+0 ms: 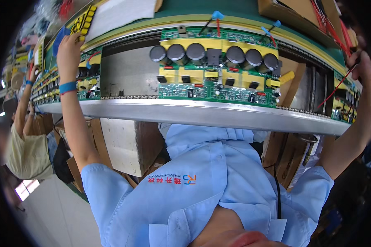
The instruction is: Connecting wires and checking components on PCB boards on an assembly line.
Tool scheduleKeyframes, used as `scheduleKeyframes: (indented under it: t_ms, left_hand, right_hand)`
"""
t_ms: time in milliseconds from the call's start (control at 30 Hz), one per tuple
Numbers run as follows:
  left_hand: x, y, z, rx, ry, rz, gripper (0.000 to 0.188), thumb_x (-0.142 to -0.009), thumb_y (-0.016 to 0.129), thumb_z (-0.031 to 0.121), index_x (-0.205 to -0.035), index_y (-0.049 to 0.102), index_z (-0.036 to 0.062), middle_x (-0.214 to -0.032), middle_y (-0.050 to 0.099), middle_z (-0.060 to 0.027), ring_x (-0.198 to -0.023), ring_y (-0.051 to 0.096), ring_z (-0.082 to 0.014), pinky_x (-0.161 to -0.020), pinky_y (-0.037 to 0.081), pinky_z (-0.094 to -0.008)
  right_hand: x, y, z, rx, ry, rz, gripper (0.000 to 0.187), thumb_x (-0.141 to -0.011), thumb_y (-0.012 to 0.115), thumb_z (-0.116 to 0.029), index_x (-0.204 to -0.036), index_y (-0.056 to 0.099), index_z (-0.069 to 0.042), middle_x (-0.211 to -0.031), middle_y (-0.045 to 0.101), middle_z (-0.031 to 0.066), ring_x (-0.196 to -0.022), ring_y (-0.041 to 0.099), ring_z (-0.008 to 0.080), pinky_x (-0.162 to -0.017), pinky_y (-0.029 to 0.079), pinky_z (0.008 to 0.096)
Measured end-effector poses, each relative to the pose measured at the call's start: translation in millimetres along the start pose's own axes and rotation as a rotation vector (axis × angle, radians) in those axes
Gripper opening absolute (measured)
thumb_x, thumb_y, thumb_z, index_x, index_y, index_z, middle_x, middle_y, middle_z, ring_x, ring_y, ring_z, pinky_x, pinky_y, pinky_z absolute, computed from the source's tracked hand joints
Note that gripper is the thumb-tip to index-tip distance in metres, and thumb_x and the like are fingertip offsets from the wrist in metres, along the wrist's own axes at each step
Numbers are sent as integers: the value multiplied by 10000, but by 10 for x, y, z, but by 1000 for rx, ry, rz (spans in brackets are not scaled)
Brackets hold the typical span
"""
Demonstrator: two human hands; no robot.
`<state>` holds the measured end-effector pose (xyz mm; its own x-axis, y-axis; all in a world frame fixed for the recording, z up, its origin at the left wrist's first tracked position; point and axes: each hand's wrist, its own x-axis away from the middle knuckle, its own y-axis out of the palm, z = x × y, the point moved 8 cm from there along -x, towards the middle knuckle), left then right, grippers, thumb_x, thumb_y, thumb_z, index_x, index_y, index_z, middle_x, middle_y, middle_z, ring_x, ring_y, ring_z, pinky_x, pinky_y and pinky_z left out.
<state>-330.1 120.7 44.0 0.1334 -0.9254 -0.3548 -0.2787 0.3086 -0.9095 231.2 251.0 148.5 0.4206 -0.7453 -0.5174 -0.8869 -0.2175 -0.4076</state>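
Note:
My left hand point(70, 51), with a blue wrist band, reaches up at the far left. Its fingers are curled at the near end of a row of yellow-and-black parts point(84, 24), beside a blue object point(59, 41); what they hold is hidden. At the far right my right hand point(363, 72) is closed on a thin red wire point(337, 87), which hangs down toward the line. Between the hands a green circuit board point(212, 92) with large black capacitors, yellow-wrapped parts and blue-tipped leads spans the conveyor. Neither hand touches this board.
A metal rail point(193, 108) runs along the conveyor's near edge. More circuit boards lie left point(88, 84) and right point(345, 103). A cardboard box point(292, 18) with red wires stands at the back right, a white sheet point(119, 16) at back left. Another person point(29, 152) works at left.

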Motion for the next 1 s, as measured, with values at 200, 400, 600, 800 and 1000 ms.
scheduleKeyframes:
  t_ms: [200, 400, 600, 800, 1000]
  left_hand:
    - [-33, -771, 1062, 408, -16, 200, 333, -840, 751, 227, -1127, 696, 67, -915, 718, -74, -826, 691, -166, -749, 520, -296]
    - [400, -1261, 3663, 675, 574, 2, 310, -704, 815, 139, -977, 685, 71, -872, 687, -23, -741, 641, -154, -981, 387, -449]
    - [542, -1095, 4180, 703, 686, 1, 308, -696, 806, 149, -965, 677, 76, -845, 667, -24, -807, 629, -183, -952, 362, -465]
    - [555, -1107, 4305, 661, 723, 31, 322, -688, 809, 168, -970, 680, 80, -842, 659, -25, -730, 618, -186, -963, 356, -447]
    - [561, -1116, 4373, 559, 713, 12, 337, -684, 805, 175, -984, 679, 86, -826, 643, -21, -713, 610, -186, -956, 356, -436]
  right_hand:
    - [648, -138, 165, 329, 185, -131, 345, -993, 537, -191, -1237, 582, 50, -967, 643, 96, -786, 586, 111, -632, 422, 205]
    - [870, -84, 255, 481, 266, 81, 297, -958, 587, -192, -1159, 648, 19, -1000, 674, 89, -760, 599, 108, -611, 417, 206]
    - [1161, -336, 399, 464, 259, 67, 290, -935, 631, -220, -1143, 673, -23, -1002, 684, 56, -772, 611, 87, -633, 424, 195]
    - [1206, -271, 421, 426, 243, 103, 248, -930, 644, -210, -1127, 682, -64, -1048, 695, 46, -861, 625, 78, -709, 453, 174]
    - [1179, -155, 384, 419, 136, 28, 241, -933, 642, -183, -1129, 669, -47, -1053, 688, 45, -881, 618, 81, -728, 443, 168]
